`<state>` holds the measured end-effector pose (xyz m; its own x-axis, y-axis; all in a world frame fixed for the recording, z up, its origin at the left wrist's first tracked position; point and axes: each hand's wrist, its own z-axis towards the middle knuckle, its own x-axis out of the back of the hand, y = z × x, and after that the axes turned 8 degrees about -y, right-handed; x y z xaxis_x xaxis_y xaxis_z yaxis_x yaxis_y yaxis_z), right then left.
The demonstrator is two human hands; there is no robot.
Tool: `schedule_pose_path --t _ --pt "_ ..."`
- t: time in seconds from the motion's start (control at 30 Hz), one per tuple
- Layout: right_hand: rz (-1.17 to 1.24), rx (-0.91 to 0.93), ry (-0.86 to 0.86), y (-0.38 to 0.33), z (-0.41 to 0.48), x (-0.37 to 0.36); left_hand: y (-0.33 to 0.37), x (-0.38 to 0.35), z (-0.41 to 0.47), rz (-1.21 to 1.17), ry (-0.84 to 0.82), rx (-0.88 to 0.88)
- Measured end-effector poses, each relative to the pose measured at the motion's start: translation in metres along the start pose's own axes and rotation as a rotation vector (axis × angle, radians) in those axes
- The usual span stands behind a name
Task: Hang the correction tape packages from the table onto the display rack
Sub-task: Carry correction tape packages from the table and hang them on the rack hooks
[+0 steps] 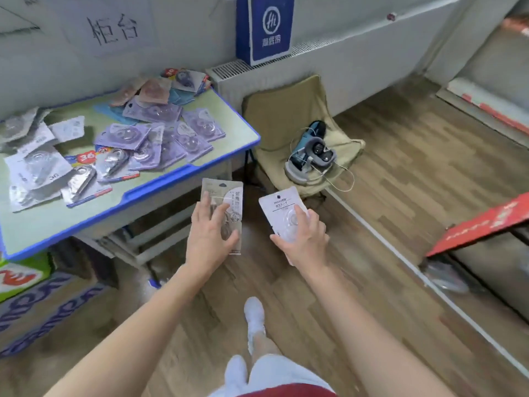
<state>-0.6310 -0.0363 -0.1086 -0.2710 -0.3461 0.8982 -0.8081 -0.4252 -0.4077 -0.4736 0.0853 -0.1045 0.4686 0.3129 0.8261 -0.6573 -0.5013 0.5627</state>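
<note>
My left hand [210, 233] holds a beige correction tape package [229, 196] upright above the floor, just right of the table's front corner. My right hand [303, 234] grips a white correction tape package [279, 203], thumb across its clear blister. The green table with a blue rim [177, 179] at the left carries several more packages: purple ones [160, 138] in the middle, silver and white ones [37, 167] at the left, pinkish ones [148, 91] at the back. Part of a red-edged rack [481, 224] shows at the right.
A beige folding chair [286, 110] with a headset and cables [312, 156] stands right of the table, before a white radiator [257, 78]. A blue sign [264, 27] leans on the wall. Printed cartons [37, 305] sit under the table at the left. Wood floor lies ahead.
</note>
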Motion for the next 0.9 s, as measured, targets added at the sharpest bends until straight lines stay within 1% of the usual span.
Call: schedule_pose_path --t 0.2,0.33,0.43,0.63,0.9 --pt "0.037 -0.239 0.11 0.095 -0.078 0.03 0.071 -0.054 -0.035 -0.03 -0.139 -0.218" --pt "0.089 -0.424 0.187 0.162 -0.122 0.056 0.136 -0.095 -0.054 -0.062 -0.21 -0.372" --pt "0.135 -0.526 0.236 0.214 -0.154 0.074 0.188 -0.13 -0.071 -0.067 -0.26 -0.474" --pt "0.154 -0.678 0.283 0.335 -0.221 0.119 0.305 -0.217 -0.12 -0.059 -0.342 -0.579" --pt "0.194 -0.818 0.385 0.487 -0.296 0.193 0.468 -0.314 -0.187 -0.138 -0.406 -0.734"
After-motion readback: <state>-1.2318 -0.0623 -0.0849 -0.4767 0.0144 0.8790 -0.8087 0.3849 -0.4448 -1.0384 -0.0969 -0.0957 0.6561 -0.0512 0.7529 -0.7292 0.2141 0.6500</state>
